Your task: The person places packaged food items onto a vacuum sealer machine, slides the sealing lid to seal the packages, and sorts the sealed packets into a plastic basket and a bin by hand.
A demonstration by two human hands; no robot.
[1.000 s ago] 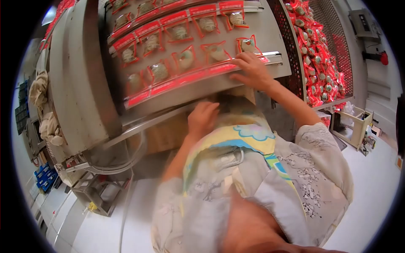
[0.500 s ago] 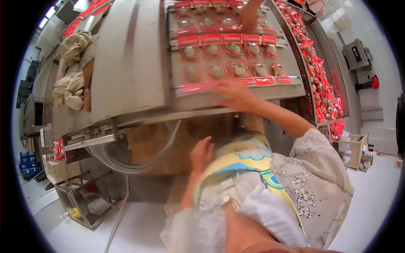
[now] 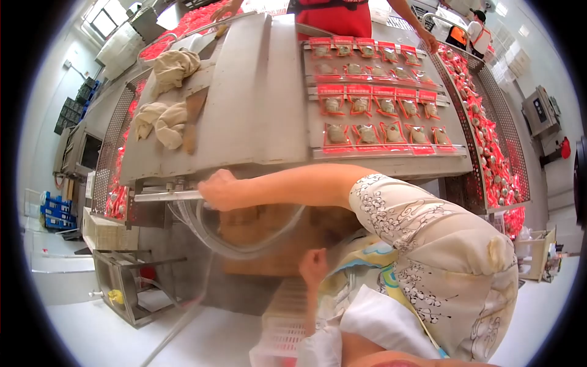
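Note:
My right hand (image 3: 217,188) reaches across to the left, its fingers curled round the right end of a metal bar (image 3: 164,196) on the front of the steel machine. Lower down, in front of my apron, my left hand (image 3: 314,266) is held as a loose fist, with nothing visible in it. Red-and-clear plastic packets (image 3: 365,134), each with a pale greyish lump inside, lie in rows on the steel bed (image 3: 391,162). A wide metal lid (image 3: 244,104) covers the machine's middle, left of the packets.
Across the machine stands a person in a red apron (image 3: 333,21), hands apart at both sides. Crumpled cloths (image 3: 168,122) and a wooden-handled blade (image 3: 192,119) lie at left. A perforated bin (image 3: 489,147) at right holds many packets. Clear hoses (image 3: 214,241) hang underneath.
My right hand has moved from the front row of packets left to the metal bar and closed there. My left hand has curled. The other person's hand has drawn back from the packets.

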